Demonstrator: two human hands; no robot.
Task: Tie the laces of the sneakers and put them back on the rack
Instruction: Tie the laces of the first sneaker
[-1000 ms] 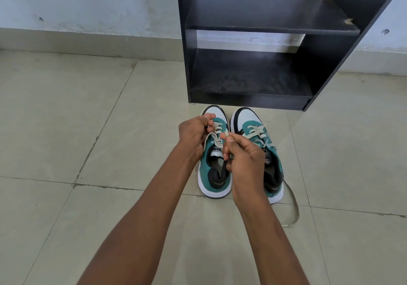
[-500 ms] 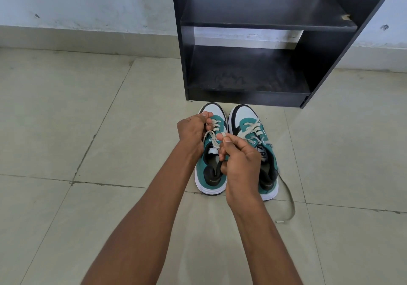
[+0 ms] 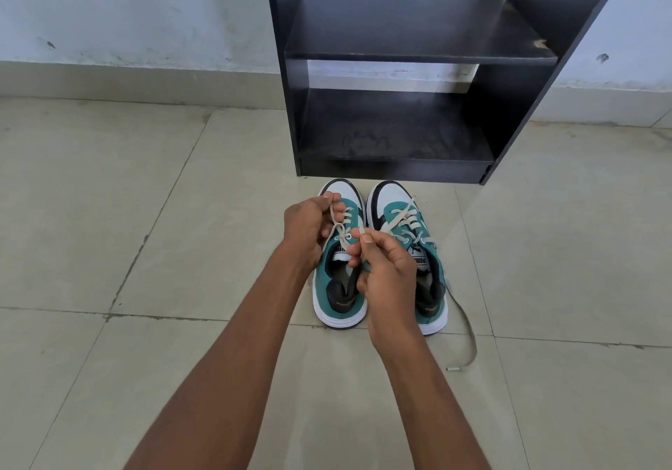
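Note:
Two teal, white and black sneakers stand side by side on the tiled floor, toes toward the black rack [image 3: 396,57]. Over the left sneaker [image 3: 340,297], my left hand [image 3: 307,231] pinches one end of its cream lace [image 3: 338,227]. My right hand [image 3: 385,269] pinches the other end just above the tongue. The two strands cross between my hands. The right sneaker [image 3: 407,215] is partly hidden behind my right hand. Its loose lace [image 3: 465,327] trails onto the floor at the right.
The rack has two bare dark shelves, the lower one [image 3: 392,135] right behind the sneakers' toes. A pale wall with a skirting [image 3: 138,80] runs behind it. Tiled floor [image 3: 145,251] spreads to the left and right.
The view has tilted up slightly, so the rack and sneakers sit lower in the frame. My hands keep hold of the left sneaker's lace ends, with the strands pulled a little further apart.

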